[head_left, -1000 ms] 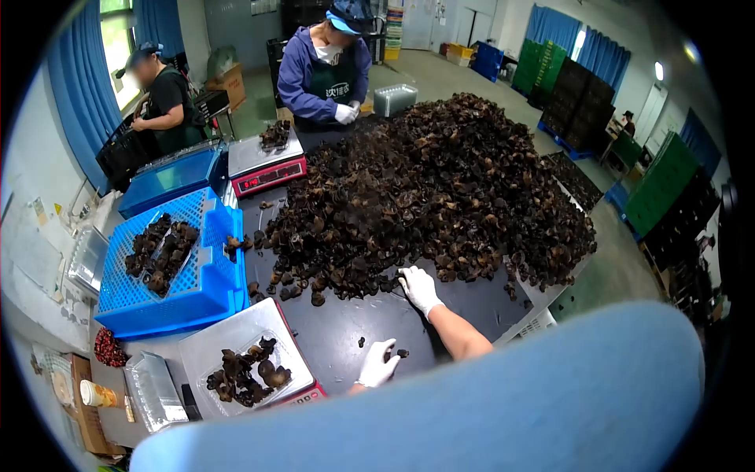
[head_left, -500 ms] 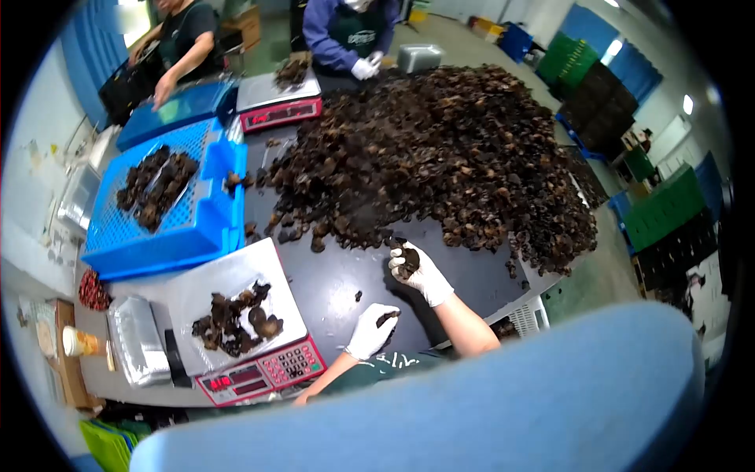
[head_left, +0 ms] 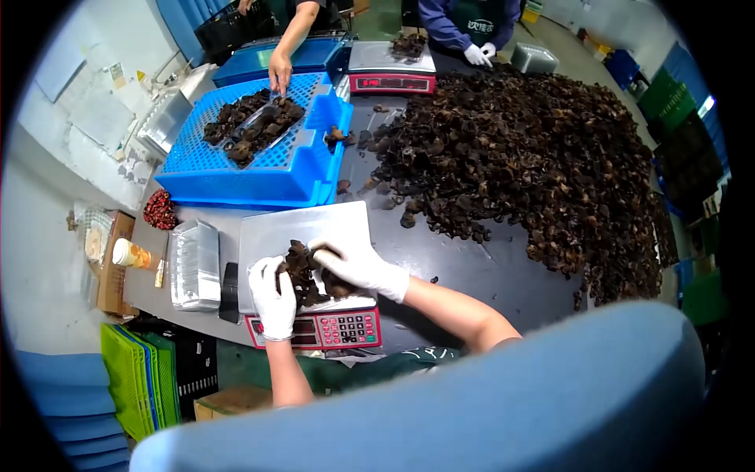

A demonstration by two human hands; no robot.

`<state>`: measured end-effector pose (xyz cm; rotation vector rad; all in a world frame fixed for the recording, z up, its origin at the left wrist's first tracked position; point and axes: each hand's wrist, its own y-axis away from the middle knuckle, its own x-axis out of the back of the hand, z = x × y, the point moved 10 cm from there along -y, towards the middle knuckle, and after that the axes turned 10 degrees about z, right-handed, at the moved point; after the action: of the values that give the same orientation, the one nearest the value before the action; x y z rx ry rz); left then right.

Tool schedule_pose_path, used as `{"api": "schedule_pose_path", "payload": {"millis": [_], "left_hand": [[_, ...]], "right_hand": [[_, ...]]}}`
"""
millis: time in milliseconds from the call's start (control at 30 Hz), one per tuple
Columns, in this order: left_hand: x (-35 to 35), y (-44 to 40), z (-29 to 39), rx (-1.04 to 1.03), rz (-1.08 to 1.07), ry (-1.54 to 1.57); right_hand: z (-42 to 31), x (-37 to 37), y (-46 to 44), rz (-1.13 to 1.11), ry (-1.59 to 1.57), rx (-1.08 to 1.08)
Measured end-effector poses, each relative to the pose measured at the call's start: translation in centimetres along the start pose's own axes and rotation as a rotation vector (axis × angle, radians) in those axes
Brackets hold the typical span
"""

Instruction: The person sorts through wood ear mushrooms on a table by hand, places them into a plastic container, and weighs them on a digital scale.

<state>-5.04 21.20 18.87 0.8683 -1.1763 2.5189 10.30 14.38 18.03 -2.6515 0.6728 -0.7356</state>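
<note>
On the metal plate of the near scale (head_left: 346,220) lies a small heap of dark wood ear mushrooms (head_left: 300,263). My left hand (head_left: 274,300), in a white glove, wraps its fingers round the heap's left side. From the right, my gloved right hand (head_left: 360,267) curls its fingers over the upper right of the same heap. Both hands touch the mushrooms, and some fingertips are hidden among them. Whether a clear tray lies under the heap, I cannot tell.
A large mushroom pile (head_left: 527,173) covers the table's right side. Left stands an upturned blue crate (head_left: 244,189) bearing a filled clear tray (head_left: 255,122); a co-worker's bare hand (head_left: 281,72) reaches to it. Stacked clear trays (head_left: 195,263) and a second scale (head_left: 391,82) stand nearby.
My hands have moved left from the table by the large pile to the heap on the near scale. The view has swung left. The co-worker's hand has reached the tray on the blue crate.
</note>
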Motion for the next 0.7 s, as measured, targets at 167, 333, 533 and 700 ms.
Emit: {"api": "schedule_pose_path", "payload": {"millis": [167, 333, 533, 700], "left_hand": [[-0.2, 1.6, -2.5, 0.118, -0.116, 0.025], [4.0, 1.2, -4.9, 0.287, 0.066, 0.366], [10.2, 0.3, -8.7, 0.280, 0.330, 0.209], [9.2, -1.4, -6.7, 0.246, 0.263, 0.204]], "right_hand": [[-2.3, -0.5, 0.9, 0.010, 0.140, 0.260], [4.4, 9.0, 0.8, 0.203, 0.172, -0.019], [18.3, 19.7, 5.4, 0.418, 0.766, -0.081], [17.3, 15.0, 8.0, 0.165, 1.125, -0.170]]}}
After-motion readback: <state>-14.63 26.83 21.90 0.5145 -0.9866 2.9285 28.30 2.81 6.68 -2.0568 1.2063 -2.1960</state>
